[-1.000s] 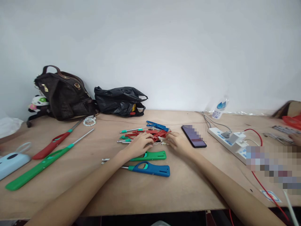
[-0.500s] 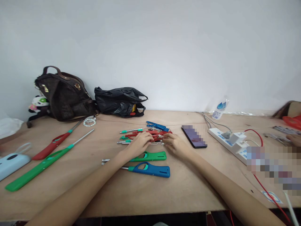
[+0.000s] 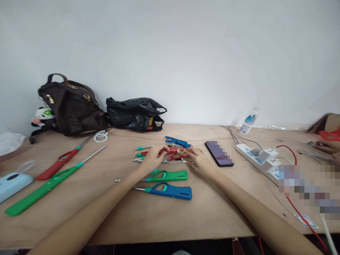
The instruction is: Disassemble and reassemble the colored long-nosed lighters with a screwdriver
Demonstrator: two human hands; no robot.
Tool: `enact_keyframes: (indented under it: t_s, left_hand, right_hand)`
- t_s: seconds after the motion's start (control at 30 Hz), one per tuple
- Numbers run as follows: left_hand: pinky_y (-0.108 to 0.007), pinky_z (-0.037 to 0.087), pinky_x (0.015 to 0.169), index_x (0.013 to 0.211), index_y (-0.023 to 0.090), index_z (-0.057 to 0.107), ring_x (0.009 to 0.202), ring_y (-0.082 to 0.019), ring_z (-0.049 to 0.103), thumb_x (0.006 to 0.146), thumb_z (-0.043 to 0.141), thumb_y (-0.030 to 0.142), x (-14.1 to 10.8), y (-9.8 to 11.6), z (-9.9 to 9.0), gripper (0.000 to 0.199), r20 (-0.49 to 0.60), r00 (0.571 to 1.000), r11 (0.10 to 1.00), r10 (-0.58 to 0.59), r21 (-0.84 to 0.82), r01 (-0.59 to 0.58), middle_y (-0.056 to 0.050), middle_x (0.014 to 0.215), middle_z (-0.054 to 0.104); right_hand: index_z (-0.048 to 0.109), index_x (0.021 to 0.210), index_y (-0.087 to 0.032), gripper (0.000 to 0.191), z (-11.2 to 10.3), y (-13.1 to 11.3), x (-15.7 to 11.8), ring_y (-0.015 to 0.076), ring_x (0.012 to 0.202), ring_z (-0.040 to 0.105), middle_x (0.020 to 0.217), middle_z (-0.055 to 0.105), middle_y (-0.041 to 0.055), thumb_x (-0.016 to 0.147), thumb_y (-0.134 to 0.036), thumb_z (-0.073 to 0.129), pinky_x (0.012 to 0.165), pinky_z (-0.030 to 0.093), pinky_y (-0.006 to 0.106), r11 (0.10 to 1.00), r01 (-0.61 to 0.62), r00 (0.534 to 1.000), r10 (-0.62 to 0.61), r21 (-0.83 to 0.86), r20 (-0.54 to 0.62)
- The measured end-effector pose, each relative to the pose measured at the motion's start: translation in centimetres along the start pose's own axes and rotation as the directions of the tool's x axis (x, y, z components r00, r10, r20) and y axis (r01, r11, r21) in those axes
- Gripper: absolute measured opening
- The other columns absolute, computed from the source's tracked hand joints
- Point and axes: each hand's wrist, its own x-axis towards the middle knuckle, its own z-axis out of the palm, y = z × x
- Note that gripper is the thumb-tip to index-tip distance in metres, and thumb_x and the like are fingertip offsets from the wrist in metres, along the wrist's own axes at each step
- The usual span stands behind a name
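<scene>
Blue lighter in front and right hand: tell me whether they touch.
Apart: the head view shows tabletop between the right hand and the front blue lighter.

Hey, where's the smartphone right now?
In the head view, the smartphone lies on the table, right of centre, between your right hand and the white power strip.
</scene>
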Motion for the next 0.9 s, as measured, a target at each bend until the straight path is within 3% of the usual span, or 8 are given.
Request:
enact_keyframes:
  t_s: [0.13,0.27,0.37,0.47,0.67,0.9]
  left_hand:
    - [-0.032,0.048,0.081,0.086,0.018,0.061,0.087,-0.02,0.062,0.085,0.047,0.014,0.1,-0.4,-0.2,0.015,-0.095,0.995,1.0,-0.018,0.001,0.018,-0.003,0.09,0.067]
    - [-0.032,0.05,0.078,0.085,0.017,0.061,0.082,-0.019,0.063,0.084,0.048,0.017,0.3,-0.7,-0.2,0.013,-0.132,0.99,0.997,-0.051,-0.06,0.044,-0.003,0.088,0.068]
    - [-0.031,0.052,0.075,0.086,0.017,0.061,0.078,-0.019,0.064,0.084,0.05,0.019,0.5,-0.8,-0.2,0.012,-0.14,0.986,0.993,-0.085,-0.093,0.073,-0.003,0.086,0.068]
    - [-0.032,0.052,0.077,0.086,0.017,0.061,0.079,-0.019,0.065,0.083,0.05,0.02,0.5,-0.8,-0.2,0.012,-0.151,0.981,0.99,-0.119,-0.098,0.105,-0.004,0.087,0.069]
    - [-0.034,0.05,0.083,0.084,0.017,0.061,0.087,-0.02,0.063,0.084,0.046,0.014,0.6,-0.8,-0.6,0.016,-0.185,0.979,0.996,-0.091,-0.03,0.087,-0.004,0.089,0.068]
    - [-0.033,0.049,0.083,0.085,0.016,0.06,0.086,-0.019,0.062,0.085,0.045,0.015,0.6,-0.6,-0.7,0.015,-0.167,0.985,0.997,-0.041,-0.076,0.029,-0.003,0.088,0.067]
  right_hand:
    - [0.055,0.128,-0.023,0.039,-0.6,-0.4,0.0,0.0271,0.122,0.048,0.132,0.052,0.0126,0.089,-0.021,0.055,0.101,0.042,0.048,0.999,0.029,0.999,-0.03,0.044,0.034]
    - [0.055,0.131,-0.029,0.04,-0.5,-0.9,-0.1,0.0292,0.134,0.036,0.143,0.04,0.0103,0.091,-0.034,0.057,0.107,0.036,0.052,0.993,0.111,0.989,-0.114,0.04,0.094]
    - [0.039,0.144,-0.027,0.056,0.2,-0.9,-0.2,0.0316,0.138,0.03,0.146,0.038,0.0123,0.091,-0.038,0.055,0.109,0.033,0.054,0.999,0.048,0.994,-0.048,0.002,0.1]
    - [0.038,0.144,-0.022,0.056,0.8,-0.5,-0.3,0.0318,0.138,0.03,0.147,0.037,0.0144,0.093,-0.039,0.051,0.11,0.031,0.055,1.0,-0.005,0.998,0.006,-0.012,0.056]
    - [0.053,0.127,-0.021,0.039,1.0,0.2,-0.3,0.0319,0.137,0.031,0.149,0.033,0.0163,0.093,-0.039,0.051,0.107,0.035,0.054,0.997,-0.069,0.997,0.069,0.022,-0.022]
    - [0.06,0.096,-0.019,0.011,0.0,0.2,-0.1,0.0276,0.119,0.047,0.123,0.052,0.0134,0.086,-0.018,0.056,0.098,0.042,0.048,0.986,-0.112,0.993,0.107,0.122,0.046]
